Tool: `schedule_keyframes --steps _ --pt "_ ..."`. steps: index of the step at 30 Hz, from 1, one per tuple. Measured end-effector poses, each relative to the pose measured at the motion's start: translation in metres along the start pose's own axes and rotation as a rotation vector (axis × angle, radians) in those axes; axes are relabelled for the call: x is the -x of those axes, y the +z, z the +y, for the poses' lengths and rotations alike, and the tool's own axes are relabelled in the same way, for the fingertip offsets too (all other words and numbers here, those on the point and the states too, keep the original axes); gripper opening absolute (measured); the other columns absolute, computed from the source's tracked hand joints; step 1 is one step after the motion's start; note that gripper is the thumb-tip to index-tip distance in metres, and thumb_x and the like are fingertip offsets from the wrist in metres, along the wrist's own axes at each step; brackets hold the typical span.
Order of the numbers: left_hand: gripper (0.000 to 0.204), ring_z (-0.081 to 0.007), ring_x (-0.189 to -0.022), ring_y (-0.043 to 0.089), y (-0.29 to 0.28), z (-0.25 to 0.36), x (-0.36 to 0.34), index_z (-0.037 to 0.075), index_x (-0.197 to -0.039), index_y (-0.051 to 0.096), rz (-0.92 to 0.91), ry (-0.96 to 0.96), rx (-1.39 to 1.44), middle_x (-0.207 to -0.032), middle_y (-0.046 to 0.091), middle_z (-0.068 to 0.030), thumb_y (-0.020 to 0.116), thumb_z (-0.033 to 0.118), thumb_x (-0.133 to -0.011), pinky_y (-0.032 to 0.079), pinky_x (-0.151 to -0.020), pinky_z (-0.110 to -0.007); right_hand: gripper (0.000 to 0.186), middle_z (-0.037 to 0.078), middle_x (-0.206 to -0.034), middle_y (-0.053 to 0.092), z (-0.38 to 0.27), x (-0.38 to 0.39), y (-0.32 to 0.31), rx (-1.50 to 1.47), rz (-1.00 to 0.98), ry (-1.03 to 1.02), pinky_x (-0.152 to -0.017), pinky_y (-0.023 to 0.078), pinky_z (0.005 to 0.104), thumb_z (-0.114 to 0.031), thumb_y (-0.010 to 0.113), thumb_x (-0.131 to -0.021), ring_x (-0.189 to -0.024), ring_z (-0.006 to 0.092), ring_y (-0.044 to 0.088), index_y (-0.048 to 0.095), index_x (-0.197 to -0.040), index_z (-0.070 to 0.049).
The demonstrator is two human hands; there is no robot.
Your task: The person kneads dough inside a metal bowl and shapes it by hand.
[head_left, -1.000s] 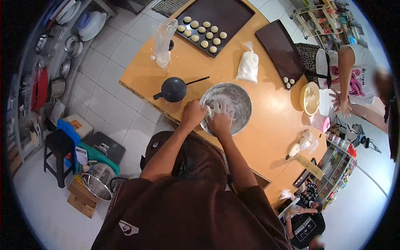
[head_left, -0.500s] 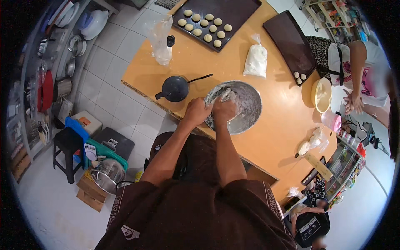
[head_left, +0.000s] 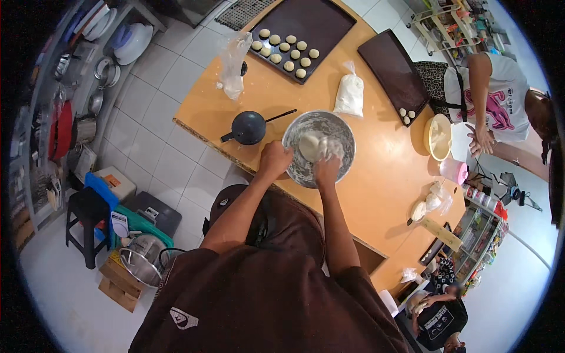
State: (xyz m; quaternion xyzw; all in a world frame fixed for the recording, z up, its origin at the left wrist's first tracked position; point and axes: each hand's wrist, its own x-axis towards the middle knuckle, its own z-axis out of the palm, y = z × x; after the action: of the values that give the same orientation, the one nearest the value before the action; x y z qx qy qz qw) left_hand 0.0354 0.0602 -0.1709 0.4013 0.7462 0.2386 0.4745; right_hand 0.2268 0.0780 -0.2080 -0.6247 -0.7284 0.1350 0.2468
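Firstly, noted metal shelving (head_left: 152, 19) stacked with pans and bowls at far left, with a black stool (head_left: 88, 215) on the floor below. Next, recorded a clear plastic bag (head_left: 233, 67) on the wooden table (head_left: 379, 176), then a dark handled pot (head_left: 248, 127) with a thin utensil (head_left: 282, 115) angled out to its right. Found the left hand (head_left: 275, 159) at the left rim of the metal bowl (head_left: 348, 136), fingers folded over the edge. Beyond, logged a dark tray (head_left: 322, 22) bearing pale balls (head_left: 295, 54). Located the pale dough (head_left: 308, 146) inside the bowl, against flour-streaked walls. Observed the right hand (head_left: 328, 165) reaching in from the near side, floured fingers at the dough's right flank; could not tell whether spread or closed on it. Further right, listed a bag of white powder (head_left: 351, 96), a second dark tray (head_left: 390, 67), a yellow bowl (head_left: 428, 139) and a co-worker's hands (head_left: 481, 139).
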Motion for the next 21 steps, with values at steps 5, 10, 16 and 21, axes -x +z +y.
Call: schedule_keyframes --steps 5,10,16,21 --pt "0.030 -0.0440 -0.088 0.066 0.000 -0.001 0.000 -0.005 -0.091 0.070 -0.002 -0.069 0.013 -0.088 0.067 -0.0296 0.064 0.024 -0.083 0.052 -0.080 -0.050 0.037 0.027 -0.097 0.063 -0.065 -0.032 -0.057 0.208 -0.686 0.180 -0.084 0.046 0.0505 -0.029 0.057 -0.090 -0.093 0.0427 0.059 0.065 -0.111 0.002" --pt "0.031 -0.0448 -0.090 0.065 0.003 0.002 0.000 -0.005 -0.089 0.070 -0.071 -0.128 -0.011 -0.089 0.066 -0.0303 0.064 0.025 -0.083 0.052 -0.081 -0.050 0.038 0.028 -0.086 0.066 -0.035 0.009 0.006 0.231 -0.362 -0.326 -0.086 0.046 0.0531 -0.031 0.054 -0.092 -0.080 0.0467 0.062 0.066 -0.108 0.001" --pt "0.039 -0.0461 -0.088 0.066 0.006 -0.017 -0.004 -0.010 -0.083 0.067 -0.083 -0.098 -0.062 -0.084 0.065 -0.0336 0.065 0.028 -0.082 0.052 -0.079 -0.050 0.045 0.022 -0.123 0.062 -0.047 -0.006 0.041 0.235 -0.570 0.410 -0.098 0.041 0.0538 -0.037 0.060 -0.083 -0.118 0.0430 0.053 0.066 -0.115 -0.007" --pt "0.039 -0.0449 -0.076 0.067 0.003 -0.022 0.002 -0.012 -0.077 0.064 -0.126 -0.134 0.062 -0.073 0.063 -0.0329 0.063 0.026 -0.083 0.053 -0.073 -0.048 0.041 0.023 -0.110 0.065 -0.048 -0.018 0.047 0.304 -0.197 0.116 -0.096 0.042 0.0541 -0.036 0.065 -0.078 -0.108 0.0429 0.057 0.069 -0.104 -0.004"
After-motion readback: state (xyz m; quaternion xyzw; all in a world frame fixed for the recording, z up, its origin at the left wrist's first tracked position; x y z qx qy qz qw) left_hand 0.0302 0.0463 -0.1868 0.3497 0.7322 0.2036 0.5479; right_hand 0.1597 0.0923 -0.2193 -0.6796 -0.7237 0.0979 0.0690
